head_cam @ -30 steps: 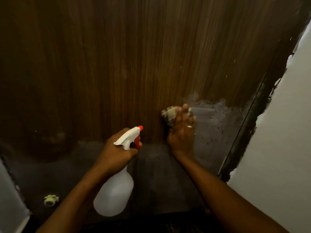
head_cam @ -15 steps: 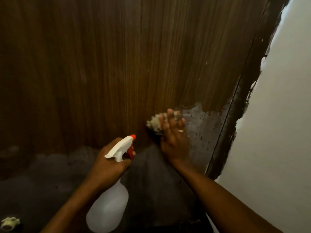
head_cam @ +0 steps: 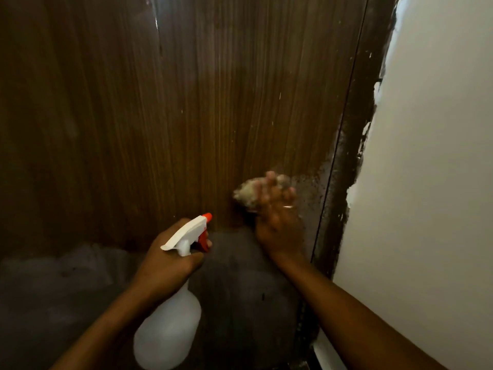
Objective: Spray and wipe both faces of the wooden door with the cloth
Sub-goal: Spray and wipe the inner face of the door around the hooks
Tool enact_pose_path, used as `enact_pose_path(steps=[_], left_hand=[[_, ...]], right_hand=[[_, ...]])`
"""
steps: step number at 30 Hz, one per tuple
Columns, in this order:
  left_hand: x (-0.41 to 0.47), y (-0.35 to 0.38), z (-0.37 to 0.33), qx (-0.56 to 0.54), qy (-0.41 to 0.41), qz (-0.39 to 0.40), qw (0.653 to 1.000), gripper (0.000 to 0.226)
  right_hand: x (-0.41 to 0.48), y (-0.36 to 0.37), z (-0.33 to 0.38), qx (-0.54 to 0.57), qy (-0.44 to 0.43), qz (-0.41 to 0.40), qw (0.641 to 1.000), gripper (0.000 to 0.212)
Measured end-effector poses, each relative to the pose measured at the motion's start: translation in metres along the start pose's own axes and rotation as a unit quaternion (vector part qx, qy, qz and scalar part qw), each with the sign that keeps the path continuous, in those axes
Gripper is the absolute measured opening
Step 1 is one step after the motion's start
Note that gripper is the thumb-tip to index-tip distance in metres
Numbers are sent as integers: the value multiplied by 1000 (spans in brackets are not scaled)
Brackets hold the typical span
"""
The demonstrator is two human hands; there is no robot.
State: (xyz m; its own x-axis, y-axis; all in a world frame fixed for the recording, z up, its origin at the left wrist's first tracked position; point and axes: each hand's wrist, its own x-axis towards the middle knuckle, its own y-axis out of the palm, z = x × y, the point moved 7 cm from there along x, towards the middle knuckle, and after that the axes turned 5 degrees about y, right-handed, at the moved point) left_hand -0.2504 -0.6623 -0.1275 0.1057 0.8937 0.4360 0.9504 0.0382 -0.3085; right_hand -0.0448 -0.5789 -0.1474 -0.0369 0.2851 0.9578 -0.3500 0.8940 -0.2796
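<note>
Hands — left hand (head_cam: pixel 170 260) grips the spray bottle (head_cam: pixel 170 329), right hand (head_cam: pixel 277 222), fingers straight, presses cloth (head_cam: pixel 246 193) to wooden door (head_cam: pixel 186 116).

A crumpled pale cloth (head_cam: pixel 246 193) lies pressed against the dark brown, vertically grained wooden door (head_cam: pixel 186 116) near its right edge, and a translucent white spray bottle (head_cam: pixel 168 329) with an orange nozzle tilts toward the door's greyish lower part.

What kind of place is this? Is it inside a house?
Probably indoors, at a doorway in a home: a wooden door, its dark frame and a white wall beside it. The left hand grips a spray bottle.
</note>
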Motion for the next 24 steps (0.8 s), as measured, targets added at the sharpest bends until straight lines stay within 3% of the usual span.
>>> enact_pose_path(steps=[3,6,9,13,15,18,22,24], left_hand=[[-1,11,10,-10,2,17,1000,51],[-4,17,22,-11,1,34,999,58],[-12,23,33,1,17,48,999,61],[-34,33,50,16,14,52,998,65],[-46,41,58,10,-5,70,998,65],[-66,48,62,-10,-31,85,996,52],[-83,60,67,-3,-20,112,994,49],[-79,61,67,5,-16,112,994,52]], right_hand=[[5,-27,-63,41,230,-48,971,68],[51,-44,-81,63,309,-104,943,67],[73,-38,-61,68,280,-112,951,66],[-24,-5,-31,16,121,33,992,70],[-76,-6,-56,35,186,89,978,74],[-109,-30,-97,62,344,85,933,77],[-59,-40,-74,42,377,33,925,66],[-7,-34,-44,59,332,-10,941,65]])
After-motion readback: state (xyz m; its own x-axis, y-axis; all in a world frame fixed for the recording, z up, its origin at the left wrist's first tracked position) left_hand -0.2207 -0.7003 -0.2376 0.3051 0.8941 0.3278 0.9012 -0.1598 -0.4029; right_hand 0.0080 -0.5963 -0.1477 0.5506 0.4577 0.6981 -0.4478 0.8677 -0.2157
